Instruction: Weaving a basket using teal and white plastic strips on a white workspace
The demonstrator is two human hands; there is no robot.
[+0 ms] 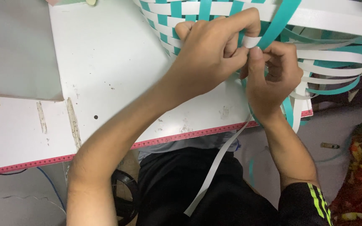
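At the weave (177,16) on the bench (105,62), your left hand (210,54) and right hand (273,75) meet, fingers of both pinched shut on one white strip (251,42) at its edge.

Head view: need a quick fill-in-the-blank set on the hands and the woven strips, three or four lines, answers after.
1. Both hands, left hand and right hand, pinch a strip at the edge of a woven ____ and white basket.
2. The basket rests on a white ____ with a red edge.
3. A loose white strip hangs down over the person's ____ trousers.

Missing words: teal; table; black
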